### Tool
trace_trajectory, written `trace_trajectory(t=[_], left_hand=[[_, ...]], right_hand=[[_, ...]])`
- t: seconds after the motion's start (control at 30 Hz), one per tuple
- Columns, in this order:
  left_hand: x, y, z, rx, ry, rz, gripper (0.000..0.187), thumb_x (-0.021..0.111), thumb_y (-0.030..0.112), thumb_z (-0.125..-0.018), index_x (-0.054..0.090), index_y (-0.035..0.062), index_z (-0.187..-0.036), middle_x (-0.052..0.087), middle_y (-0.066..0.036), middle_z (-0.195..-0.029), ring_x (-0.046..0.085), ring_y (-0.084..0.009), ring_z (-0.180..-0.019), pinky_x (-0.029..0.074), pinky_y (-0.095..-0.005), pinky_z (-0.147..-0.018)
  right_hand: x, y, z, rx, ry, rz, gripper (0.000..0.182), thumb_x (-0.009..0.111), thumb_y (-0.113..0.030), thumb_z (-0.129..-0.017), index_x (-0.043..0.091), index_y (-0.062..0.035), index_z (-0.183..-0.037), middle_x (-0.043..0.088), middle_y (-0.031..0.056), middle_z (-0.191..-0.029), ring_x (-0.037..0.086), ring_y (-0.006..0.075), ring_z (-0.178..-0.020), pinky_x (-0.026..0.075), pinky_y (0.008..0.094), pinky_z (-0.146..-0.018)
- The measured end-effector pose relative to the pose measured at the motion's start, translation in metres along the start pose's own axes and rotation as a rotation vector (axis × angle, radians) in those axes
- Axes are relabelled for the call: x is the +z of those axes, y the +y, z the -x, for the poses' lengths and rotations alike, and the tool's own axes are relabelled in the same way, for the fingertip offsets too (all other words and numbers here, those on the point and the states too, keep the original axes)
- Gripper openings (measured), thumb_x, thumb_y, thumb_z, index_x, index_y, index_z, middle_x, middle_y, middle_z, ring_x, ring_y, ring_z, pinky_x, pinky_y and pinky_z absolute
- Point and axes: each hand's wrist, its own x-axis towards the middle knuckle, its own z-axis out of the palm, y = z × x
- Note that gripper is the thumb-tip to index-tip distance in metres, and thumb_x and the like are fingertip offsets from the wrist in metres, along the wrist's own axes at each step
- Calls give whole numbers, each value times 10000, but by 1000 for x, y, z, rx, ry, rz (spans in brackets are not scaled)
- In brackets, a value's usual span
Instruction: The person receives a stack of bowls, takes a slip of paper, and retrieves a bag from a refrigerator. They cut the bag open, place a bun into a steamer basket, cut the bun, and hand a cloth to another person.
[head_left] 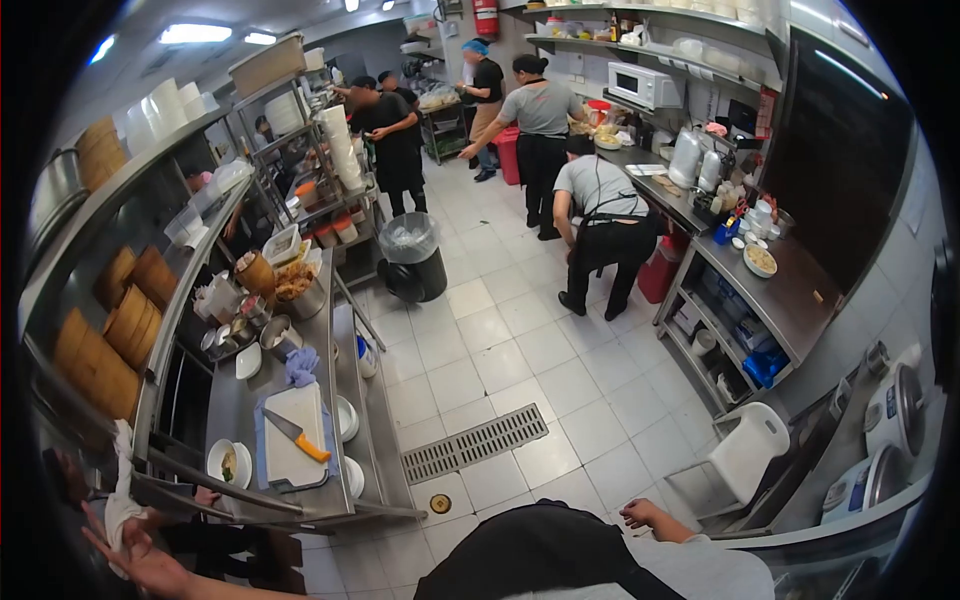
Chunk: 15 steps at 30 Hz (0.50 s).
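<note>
My left hand (150, 562) reaches out at the lower left, palm up and fingers apart. A white cloth (122, 500) hangs from the shelf frame down over this hand, overlapping the palm. On my right side, my right hand (645, 514) is held out low over the floor, its fingers loosely bent and apart, with nothing seen in it. Nearest to the left hand is a steel counter (222, 412). On it are a white cutting board (292, 462), a knife (292, 433) with an orange handle, and a white bowl (229, 464) with food.
A floor drain grate (475, 443) lies ahead, and a white chair (748, 452) stands at the right. Farther off are a lined bin (412, 255), a person bending (607, 205) by the right counter, and several other people. Bamboo steamers (95, 350) fill the left shelves.
</note>
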Motion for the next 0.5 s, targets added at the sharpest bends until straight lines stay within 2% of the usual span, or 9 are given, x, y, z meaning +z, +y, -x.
trace_trajectory(t=[0.1,0.13,0.17,0.23,0.27,0.3,0.37,0.4,0.5], left_hand=[[-77,-92,-9,-268,197,-336,608,440,402,-1000,336,-10,-1435,528,-211,-1331,657,-201,-743,425,-202,-509],[-110,-143,-3,-429,191,-438,597,460,456,-985,428,-15,-1351,658,-180,-1074,637,-178,-613,365,-197,-398],[-100,-168,28,-504,280,-552,553,444,496,-981,512,4,-1225,667,-154,-903,602,-150,-524,338,-198,-356],[-74,-219,96,-427,156,-200,473,473,472,-979,556,31,-1128,613,-79,-690,498,-92,-490,327,-205,-370],[-52,-228,127,-401,107,-315,401,529,384,-979,546,10,-1124,518,-20,-632,422,-76,-484,296,-202,-398],[-10,-199,157,-251,-38,-323,364,561,300,-976,536,-18,-1151,444,7,-668,368,-65,-490,263,-209,-419],[62,-132,164,-309,34,-31,303,543,246,-987,517,-18,-1133,352,28,-639,322,-54,-513,244,-209,-457],[71,-114,155,-481,81,227,316,525,218,-992,479,-16,-1199,342,15,-620,300,-51,-508,256,-196,-480],[60,-120,147,-700,-123,855,372,461,262,-999,438,8,-1271,576,-35,-888,337,-61,-526,312,-188,-465]], right_hand=[[8,-3,3,14,-42,-1,323,696,-210,-835,636,14,-1059,624,71,-816,613,183,-624,534,325,-517],[10,-4,4,14,-43,-1,323,696,-210,-835,636,14,-1059,624,71,-816,613,183,-624,534,325,-517],[11,-6,4,12,-46,10,324,698,-213,-833,636,15,-1055,630,76,-827,621,190,-641,535,336,-523],[16,-10,4,6,-48,20,325,700,-215,-831,637,16,-1051,636,82,-839,629,197,-658,537,346,-529],[18,-12,3,3,-32,28,337,697,-217,-833,629,20,-1064,643,94,-864,637,204,-681,541,349,-539],[18,-14,4,4,-16,43,350,694,-220,-835,622,24,-1077,649,106,-890,646,211,-705,545,353,-550],[21,-20,4,-1,-31,37,367,687,-219,-842,606,28,-1102,652,122,-916,655,222,-731,550,354,-564],[21,-26,8,-9,-51,22,384,680,-218,-849,591,32,-1127,655,137,-943,664,233,-756,555,355,-577],[23,-44,18,-87,-38,137,396,683,-222,-863,564,16,-1156,654,146,-962,677,254,-794,580,374,-615]])
